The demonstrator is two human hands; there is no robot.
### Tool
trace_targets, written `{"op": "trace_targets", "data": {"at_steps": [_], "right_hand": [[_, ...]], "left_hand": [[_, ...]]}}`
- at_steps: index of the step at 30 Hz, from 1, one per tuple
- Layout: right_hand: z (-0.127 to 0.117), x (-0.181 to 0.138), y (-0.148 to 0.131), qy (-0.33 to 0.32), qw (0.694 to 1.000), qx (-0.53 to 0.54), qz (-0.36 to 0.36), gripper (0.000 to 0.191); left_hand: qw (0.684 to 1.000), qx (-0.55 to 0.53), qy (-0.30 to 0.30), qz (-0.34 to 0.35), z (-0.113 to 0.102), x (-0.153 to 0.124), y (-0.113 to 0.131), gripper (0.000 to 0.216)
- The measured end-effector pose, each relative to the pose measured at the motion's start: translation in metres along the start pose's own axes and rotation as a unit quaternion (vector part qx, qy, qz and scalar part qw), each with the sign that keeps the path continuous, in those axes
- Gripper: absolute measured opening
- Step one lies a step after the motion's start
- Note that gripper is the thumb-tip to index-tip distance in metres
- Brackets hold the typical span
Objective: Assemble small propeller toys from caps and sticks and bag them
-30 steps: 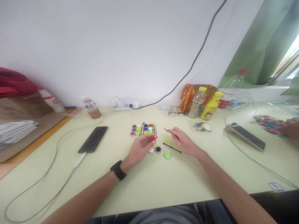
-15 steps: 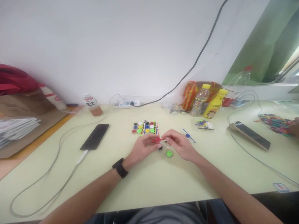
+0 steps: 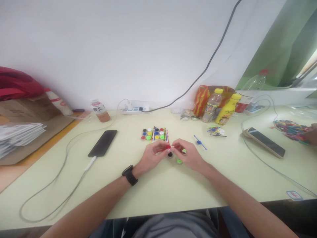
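Just below centre, the left hand [image 3: 155, 155] pinches the red disc [image 3: 168, 147]! The right hand [image 3: 188, 154] bunches beside it, its hold too hidden to tell; blue spinner [image 3: 198, 142] farther right.

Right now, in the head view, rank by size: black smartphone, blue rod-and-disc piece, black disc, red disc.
Black smartphone
Blue rod-and-disc piece
Black disc, red disc: unsure; red one partly hidden

There are twelve grouped discs [image 3: 157, 133], two phones [image 3: 102, 143], two yellow-capped bottles [image 3: 226, 110] and one wristwatch [image 3: 130, 176].
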State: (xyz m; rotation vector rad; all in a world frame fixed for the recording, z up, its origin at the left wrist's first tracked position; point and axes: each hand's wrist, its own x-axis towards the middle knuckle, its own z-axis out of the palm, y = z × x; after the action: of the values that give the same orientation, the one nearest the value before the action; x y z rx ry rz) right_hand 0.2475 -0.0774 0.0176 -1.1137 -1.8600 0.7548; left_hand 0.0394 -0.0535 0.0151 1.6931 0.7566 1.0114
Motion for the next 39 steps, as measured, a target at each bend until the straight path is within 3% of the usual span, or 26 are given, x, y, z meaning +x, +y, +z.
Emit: {"op": "trace_targets", "data": {"at_steps": [5, 15, 22, 31, 34, 39], "right_hand": [[-0.007, 0.0, -0.001, -0.038, 0.999, 0.001, 0.017, 0.022], [-0.012, 0.001, -0.002, -0.047, 0.999, 0.019, 0.008, 0.017], [-0.013, 0.001, -0.004, -0.067, 0.997, 0.034, 0.017, 0.024], [-0.02, 0.007, 0.005, -0.069, 0.992, 0.101, 0.026, 0.026], [-0.019, 0.009, 0.01, -0.045, 0.994, 0.102, 0.017, 0.027], [-0.019, 0.008, 0.011, 0.055, 0.997, 0.047, -0.008, 0.029]], "left_hand": [[1.0, 0.023, 0.012, 0.002, 0.001, -0.001, -0.002, 0.023], [0.999, 0.032, 0.013, -0.01, 0.002, -0.001, -0.004, 0.019], [0.999, 0.025, 0.028, -0.022, -0.001, -0.001, -0.006, 0.021], [0.994, -0.103, -0.02, -0.021, -0.003, 0.001, -0.001, 0.02], [0.991, -0.13, -0.029, -0.022, -0.006, 0.004, -0.002, 0.019], [0.989, -0.142, 0.0, -0.05, -0.006, 0.006, -0.005, 0.029]]}}
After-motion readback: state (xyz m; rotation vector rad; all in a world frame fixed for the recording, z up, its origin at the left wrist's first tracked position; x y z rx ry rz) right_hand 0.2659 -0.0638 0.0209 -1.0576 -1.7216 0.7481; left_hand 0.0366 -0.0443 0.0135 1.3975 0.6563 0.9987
